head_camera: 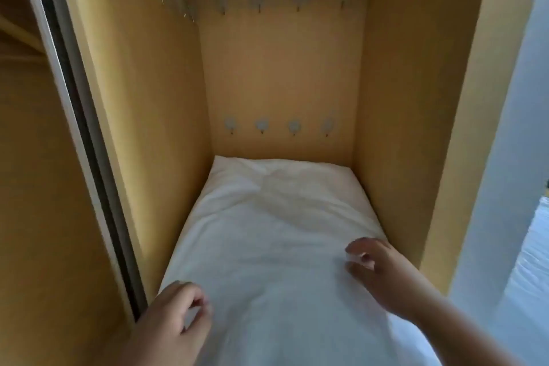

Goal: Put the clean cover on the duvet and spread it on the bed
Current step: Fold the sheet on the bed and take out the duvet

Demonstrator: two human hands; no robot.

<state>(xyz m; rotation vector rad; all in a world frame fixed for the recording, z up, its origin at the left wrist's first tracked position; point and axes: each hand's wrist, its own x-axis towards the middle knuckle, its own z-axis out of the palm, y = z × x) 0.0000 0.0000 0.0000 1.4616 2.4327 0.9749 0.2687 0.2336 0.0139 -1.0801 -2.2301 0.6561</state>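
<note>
Yellow wooden walls [282, 74] close in a narrow bed alcove, with two rows of small round hooks [262, 125] on the back panel and a sliding-door track [89, 140] at left. White duvet [267, 232], covered and lightly wrinkled, lies spread over the bed. Both hands hover over its near end: left hand [175, 318] and right hand [383, 273], fingers loosely curled, gripping nothing.

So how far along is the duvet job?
Nearly done, it seems: the white duvet lies spread along the bed between the wooden walls. The left hand and right hand hover over it with loosely curled fingers. Creases near the far end remain.
</note>
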